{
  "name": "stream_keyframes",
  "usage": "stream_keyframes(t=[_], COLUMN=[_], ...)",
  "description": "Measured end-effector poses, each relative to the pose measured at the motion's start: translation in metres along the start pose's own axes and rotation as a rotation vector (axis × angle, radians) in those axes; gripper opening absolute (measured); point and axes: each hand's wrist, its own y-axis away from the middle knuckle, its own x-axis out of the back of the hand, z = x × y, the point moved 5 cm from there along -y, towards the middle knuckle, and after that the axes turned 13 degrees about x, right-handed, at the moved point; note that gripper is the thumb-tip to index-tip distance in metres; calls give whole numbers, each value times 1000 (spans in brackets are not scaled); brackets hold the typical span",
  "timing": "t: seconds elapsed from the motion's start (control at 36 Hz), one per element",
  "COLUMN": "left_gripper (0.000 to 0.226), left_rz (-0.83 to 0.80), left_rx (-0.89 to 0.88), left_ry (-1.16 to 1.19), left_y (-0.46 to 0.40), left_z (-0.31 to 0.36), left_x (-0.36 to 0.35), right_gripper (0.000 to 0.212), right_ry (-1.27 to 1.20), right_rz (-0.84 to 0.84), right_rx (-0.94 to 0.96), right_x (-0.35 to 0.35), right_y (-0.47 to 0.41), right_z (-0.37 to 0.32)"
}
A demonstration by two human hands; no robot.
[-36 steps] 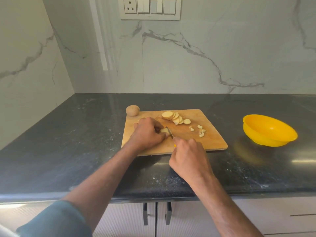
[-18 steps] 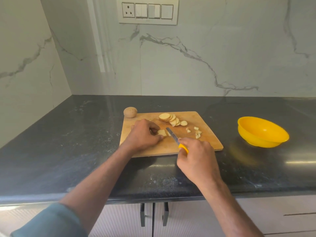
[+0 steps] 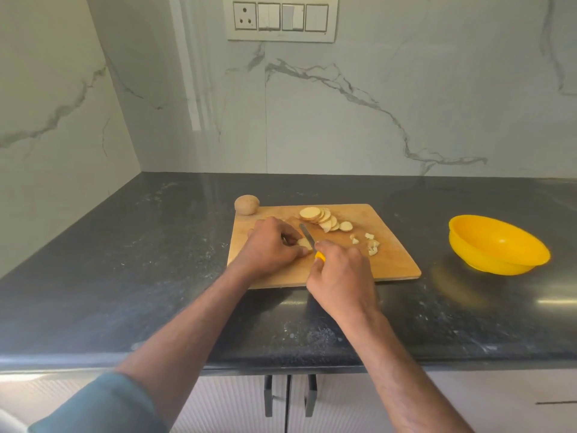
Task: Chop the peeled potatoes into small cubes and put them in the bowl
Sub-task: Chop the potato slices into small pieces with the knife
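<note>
A wooden cutting board [image 3: 390,260] lies on the dark counter. My left hand [image 3: 270,246] pinches a potato slice [image 3: 304,243] against the board's middle. My right hand [image 3: 342,281] grips a yellow-handled knife [image 3: 307,237] whose blade lies across that slice. A fanned row of potato slices [image 3: 321,217] sits at the board's back, and a few small cut pieces [image 3: 370,243] lie to the right. A whole potato [image 3: 246,204] rests off the board's back left corner. The yellow bowl [image 3: 496,245] stands to the right with no pieces visible inside.
The dark stone counter [image 3: 140,260] runs to marble walls at the back and left. A switch panel [image 3: 281,18] is on the back wall. Cabinet doors with black handles [image 3: 288,398] are below the counter's front edge.
My right hand drew the knife back and lifted it off the slice, then brought the blade down onto the slice again. My left hand has stayed on the slice.
</note>
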Motion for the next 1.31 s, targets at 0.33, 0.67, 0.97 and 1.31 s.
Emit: stream_keyframes(t=[0.33, 0.67, 0.97, 1.31], left_gripper=[17, 23, 29, 21], left_rz=[18, 16, -7, 24], left_rx=[15, 30, 12, 24], left_ry=[-21, -53, -27, -29], left_y=[2, 4, 6, 6], left_z=[3, 3, 5, 3], left_x=[0, -2, 3, 7], right_gripper=[27, 30, 38, 35], right_ry=[41, 13, 3, -76], right_rz=[-84, -150, -50, 8], right_rx=[31, 36, -67, -47], right_x=[0, 9, 30, 9], right_y=[4, 18, 37, 21], right_z=[-9, -11, 12, 5])
